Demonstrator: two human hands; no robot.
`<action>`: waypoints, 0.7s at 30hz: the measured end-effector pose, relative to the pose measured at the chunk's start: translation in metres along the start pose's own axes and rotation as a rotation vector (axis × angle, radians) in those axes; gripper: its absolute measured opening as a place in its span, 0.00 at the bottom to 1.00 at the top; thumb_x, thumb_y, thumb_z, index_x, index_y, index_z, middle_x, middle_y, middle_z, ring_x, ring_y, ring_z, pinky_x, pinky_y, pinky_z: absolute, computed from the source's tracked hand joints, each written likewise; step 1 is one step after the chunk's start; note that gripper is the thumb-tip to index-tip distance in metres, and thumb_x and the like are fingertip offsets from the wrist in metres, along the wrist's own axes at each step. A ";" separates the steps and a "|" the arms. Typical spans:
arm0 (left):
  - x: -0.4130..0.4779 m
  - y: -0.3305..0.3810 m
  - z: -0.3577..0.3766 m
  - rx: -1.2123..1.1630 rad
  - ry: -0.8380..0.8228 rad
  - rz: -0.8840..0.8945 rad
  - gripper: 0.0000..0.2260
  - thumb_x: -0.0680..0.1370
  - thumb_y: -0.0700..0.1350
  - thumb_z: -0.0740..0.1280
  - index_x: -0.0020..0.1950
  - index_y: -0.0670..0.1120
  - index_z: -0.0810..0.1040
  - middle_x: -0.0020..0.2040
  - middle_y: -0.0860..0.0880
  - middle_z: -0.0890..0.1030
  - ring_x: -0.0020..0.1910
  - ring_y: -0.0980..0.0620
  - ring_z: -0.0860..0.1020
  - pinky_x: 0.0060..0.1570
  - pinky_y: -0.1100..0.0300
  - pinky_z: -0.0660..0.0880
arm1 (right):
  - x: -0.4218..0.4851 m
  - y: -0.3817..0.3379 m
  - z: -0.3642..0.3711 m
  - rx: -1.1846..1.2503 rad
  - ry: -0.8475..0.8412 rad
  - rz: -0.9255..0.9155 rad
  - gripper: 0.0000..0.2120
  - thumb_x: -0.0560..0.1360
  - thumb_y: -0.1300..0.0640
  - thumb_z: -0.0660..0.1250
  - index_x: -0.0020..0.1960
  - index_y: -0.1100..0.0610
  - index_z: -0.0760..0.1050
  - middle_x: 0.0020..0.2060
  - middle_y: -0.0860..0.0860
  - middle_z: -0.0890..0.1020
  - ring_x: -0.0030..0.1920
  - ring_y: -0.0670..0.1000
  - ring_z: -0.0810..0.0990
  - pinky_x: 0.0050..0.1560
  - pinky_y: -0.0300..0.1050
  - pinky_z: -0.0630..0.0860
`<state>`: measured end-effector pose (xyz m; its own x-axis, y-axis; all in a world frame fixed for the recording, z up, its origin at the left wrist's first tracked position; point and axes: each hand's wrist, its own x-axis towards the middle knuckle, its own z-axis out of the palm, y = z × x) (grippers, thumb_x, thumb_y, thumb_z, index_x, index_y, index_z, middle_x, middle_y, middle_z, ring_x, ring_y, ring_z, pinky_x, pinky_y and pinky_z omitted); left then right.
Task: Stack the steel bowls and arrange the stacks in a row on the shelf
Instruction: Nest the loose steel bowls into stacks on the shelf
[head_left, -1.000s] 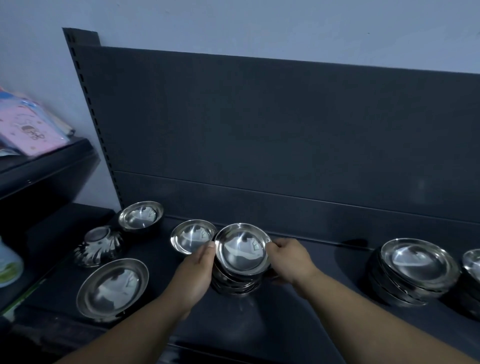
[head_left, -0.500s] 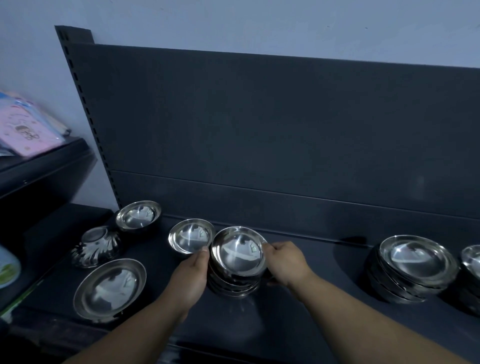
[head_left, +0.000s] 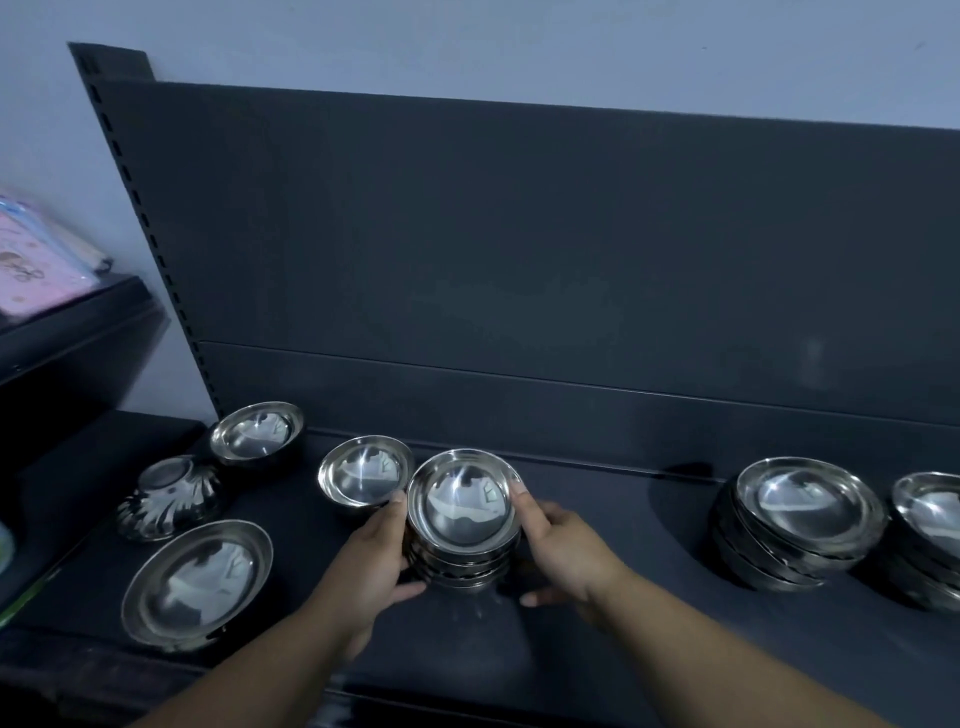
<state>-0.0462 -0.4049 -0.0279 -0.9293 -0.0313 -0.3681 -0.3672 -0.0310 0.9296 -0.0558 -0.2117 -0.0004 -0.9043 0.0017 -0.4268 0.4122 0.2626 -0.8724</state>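
Steel bowl stack (head_left: 462, 540): sitting mid-shelf between both hands, several small bowls nesting, its axis standing roughly upright. Whether it is resting on the shelf (head_left: 623, 639) or lifting just clear, I cannot tell.
Left hand (head_left: 371, 566): gripping the stack's 9 o'clock side, fingers curling round the wall.
Right hand (head_left: 563, 551): gripping the 3 o'clock side, thumb lying low near the base.
Loose bowl (head_left: 363, 475): sitting just beside the stack at 10 o'clock, close to the left fingertips.
Finished stacks (head_left: 800, 525): standing well apart at 3 o'clock, two side by side near the back panel.
Other bowls: a back bowl (head_left: 257, 431), an overturned fluted bowl (head_left: 169, 496) and a wide bowl (head_left: 200, 579) are waiting at 9 to 10 o'clock.
Coming move, judging: the row is lying toward 3 o'clock, on the right hand's side, so the stack is likely heading rightward. The unstacked bowls are lying nearer the left hand.
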 end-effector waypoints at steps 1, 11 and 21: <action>0.001 0.000 0.003 -0.008 -0.018 0.004 0.24 0.80 0.63 0.53 0.72 0.55 0.67 0.66 0.49 0.76 0.61 0.47 0.77 0.54 0.52 0.79 | 0.000 0.004 -0.003 0.021 0.021 -0.008 0.23 0.75 0.32 0.58 0.59 0.48 0.73 0.52 0.45 0.78 0.50 0.46 0.78 0.42 0.52 0.84; 0.003 0.005 0.092 -0.052 -0.150 0.003 0.16 0.80 0.58 0.60 0.66 0.57 0.70 0.56 0.57 0.79 0.59 0.51 0.78 0.61 0.50 0.75 | -0.009 0.052 -0.077 0.165 0.196 -0.042 0.25 0.73 0.34 0.63 0.63 0.49 0.74 0.58 0.47 0.80 0.57 0.49 0.79 0.38 0.46 0.83; 0.013 0.010 0.185 -0.107 -0.139 0.002 0.15 0.81 0.55 0.60 0.67 0.55 0.69 0.49 0.60 0.77 0.51 0.54 0.76 0.56 0.54 0.74 | -0.019 0.103 -0.145 -0.003 0.165 -0.057 0.30 0.70 0.59 0.76 0.70 0.57 0.70 0.49 0.45 0.78 0.52 0.42 0.79 0.42 0.27 0.74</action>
<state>-0.0691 -0.2206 -0.0202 -0.9294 0.1066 -0.3532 -0.3656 -0.1370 0.9206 -0.0119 -0.0446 -0.0472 -0.9324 0.1449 -0.3313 0.3593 0.2698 -0.8934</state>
